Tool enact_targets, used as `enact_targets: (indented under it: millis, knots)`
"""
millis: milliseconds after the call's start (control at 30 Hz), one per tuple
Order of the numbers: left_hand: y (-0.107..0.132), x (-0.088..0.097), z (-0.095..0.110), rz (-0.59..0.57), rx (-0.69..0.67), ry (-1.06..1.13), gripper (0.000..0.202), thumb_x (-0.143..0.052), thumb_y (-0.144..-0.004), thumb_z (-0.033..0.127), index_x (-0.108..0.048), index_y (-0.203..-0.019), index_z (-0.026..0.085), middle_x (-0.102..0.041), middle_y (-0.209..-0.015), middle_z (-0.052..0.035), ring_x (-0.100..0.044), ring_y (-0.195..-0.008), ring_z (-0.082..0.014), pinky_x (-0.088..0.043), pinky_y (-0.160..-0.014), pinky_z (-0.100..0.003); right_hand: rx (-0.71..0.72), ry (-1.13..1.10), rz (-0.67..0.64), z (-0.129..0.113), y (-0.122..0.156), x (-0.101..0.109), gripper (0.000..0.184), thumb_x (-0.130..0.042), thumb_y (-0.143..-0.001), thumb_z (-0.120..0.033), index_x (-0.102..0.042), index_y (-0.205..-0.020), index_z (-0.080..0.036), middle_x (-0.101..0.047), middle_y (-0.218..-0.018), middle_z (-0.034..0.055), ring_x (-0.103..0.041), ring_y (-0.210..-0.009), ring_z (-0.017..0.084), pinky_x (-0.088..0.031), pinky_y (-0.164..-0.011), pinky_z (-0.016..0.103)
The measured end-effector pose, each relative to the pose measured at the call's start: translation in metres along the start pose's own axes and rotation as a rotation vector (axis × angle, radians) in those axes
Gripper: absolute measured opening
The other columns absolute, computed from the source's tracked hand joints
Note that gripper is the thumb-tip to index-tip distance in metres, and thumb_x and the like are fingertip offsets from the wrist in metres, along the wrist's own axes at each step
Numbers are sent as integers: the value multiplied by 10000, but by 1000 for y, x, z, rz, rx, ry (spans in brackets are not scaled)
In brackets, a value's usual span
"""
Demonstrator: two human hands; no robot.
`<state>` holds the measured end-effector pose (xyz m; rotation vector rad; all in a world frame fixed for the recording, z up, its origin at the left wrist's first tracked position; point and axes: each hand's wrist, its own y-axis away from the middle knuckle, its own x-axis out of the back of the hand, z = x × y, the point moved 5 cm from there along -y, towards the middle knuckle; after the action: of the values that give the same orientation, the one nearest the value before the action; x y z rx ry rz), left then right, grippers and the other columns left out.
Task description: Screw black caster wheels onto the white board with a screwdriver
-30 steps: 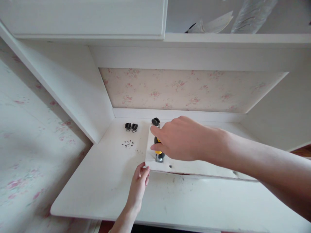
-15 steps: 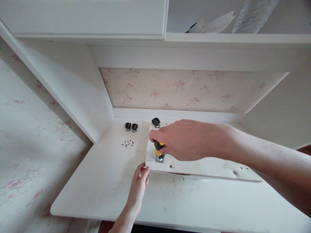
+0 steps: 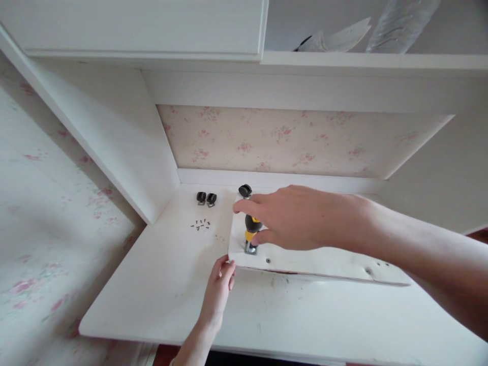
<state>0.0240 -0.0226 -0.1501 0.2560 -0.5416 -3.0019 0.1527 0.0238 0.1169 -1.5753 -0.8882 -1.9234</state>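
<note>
My right hand (image 3: 293,218) is around a short screwdriver (image 3: 252,224) with a black and yellow handle, index finger and thumb a little apart. The screwdriver stands over a metal caster plate (image 3: 250,250) on the white board (image 3: 324,262); its tip is hidden, and part of the caster is behind it. With fingers pinched, my left hand (image 3: 221,279) grips the board's near left corner. At the board's far left corner a black caster (image 3: 245,190) stands on its plate, partly covered by my right hand.
Two loose black casters (image 3: 206,198) lie on the white desk (image 3: 152,290), left of the board. Several small screws (image 3: 200,224) are scattered in front of them. A white cabinet (image 3: 145,30) overhangs the desk, and a side panel (image 3: 114,137) rises at left.
My right hand's index finger and thumb have spread a little around the screwdriver handle, which now leans slightly more to the right. My left hand stays on the corner.
</note>
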Motion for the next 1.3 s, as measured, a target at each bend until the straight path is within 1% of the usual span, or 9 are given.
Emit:
enact_targets:
  millis: [167, 333, 467, 633, 700, 800, 1000, 1133, 1300]
  knots:
    - [0, 0, 1, -17, -2, -1, 408, -667, -786, 542, -638, -1011, 203, -456, -638, 62, -345, -538, -97, -267, -511, -220, -96, 131, 60, 3, 0, 0, 387, -500, -943, -530, -624, -975, -165, -651, -669, 82, -649, -638, 260, -252, -478, 302]
    - [1, -1, 2, -10, -7, 12, 385, -681, -785, 516, -627, -998, 200, -461, -646, 62, -340, -531, -91, -258, -507, -218, 17, -18, 16, -3, 0, -2, 274, -551, -938, -386, -555, -1170, -242, -712, -927, 66, -655, -673, 210, -267, -497, 284]
    - [1, -2, 3, -21, -16, 22, 365, -666, -807, 500, -624, -1007, 198, -461, -650, 58, -346, -538, -94, -273, -517, -216, -95, 167, 98, 1, -1, 2, 378, -473, -963, -527, -634, -916, -189, -675, -692, 84, -643, -630, 256, -274, -499, 305]
    - [1, 0, 2, -10, -41, 15, 399, -681, -780, 536, -641, -987, 198, -491, -662, 48, -383, -543, -100, -293, -522, -218, 32, 27, 46, -3, 1, -4, 294, -485, -979, -403, -538, -1228, -257, -711, -976, 55, -655, -654, 207, -266, -483, 296]
    - [1, -1, 2, -12, -42, 24, 387, -682, -786, 537, -644, -981, 204, -500, -668, 45, -393, -550, -100, -303, -529, -216, 12, 93, 57, -3, 1, -5, 239, -484, -980, -409, -584, -1092, -223, -696, -813, 52, -642, -623, 214, -246, -476, 296]
    - [2, 0, 2, -5, -32, 34, 381, -691, -785, 531, -647, -977, 205, -506, -672, 42, -401, -558, -99, -314, -533, -216, -87, 225, 102, -1, 1, -3, 408, -431, -979, -540, -608, -928, -176, -621, -602, 65, -628, -576, 245, -221, -471, 302]
    - [2, -1, 3, -3, -32, 34, 366, -688, -796, 500, -641, -994, 197, -482, -647, 49, -383, -544, -95, -306, -517, -211, 52, 4, -16, -7, 5, -3, 155, -549, -932, -287, -561, -1082, -249, -696, -827, 20, -619, -613, 182, -250, -482, 294]
    - [3, -1, 4, 4, -19, 67, 379, -709, -778, 497, -642, -995, 194, -507, -664, 35, -409, -564, -97, -310, -518, -205, -62, 168, 39, -4, 3, 2, 342, -494, -955, -505, -617, -869, -198, -659, -680, 60, -617, -580, 230, -224, -466, 307]
    - [4, -1, 3, 16, -4, 88, 386, -717, -768, 500, -644, -989, 193, -518, -672, 31, -424, -569, -97, -323, -529, -207, 26, 67, 63, -10, 3, 0, 213, -536, -951, -373, -585, -1125, -259, -711, -921, 43, -647, -650, 203, -249, -487, 299]
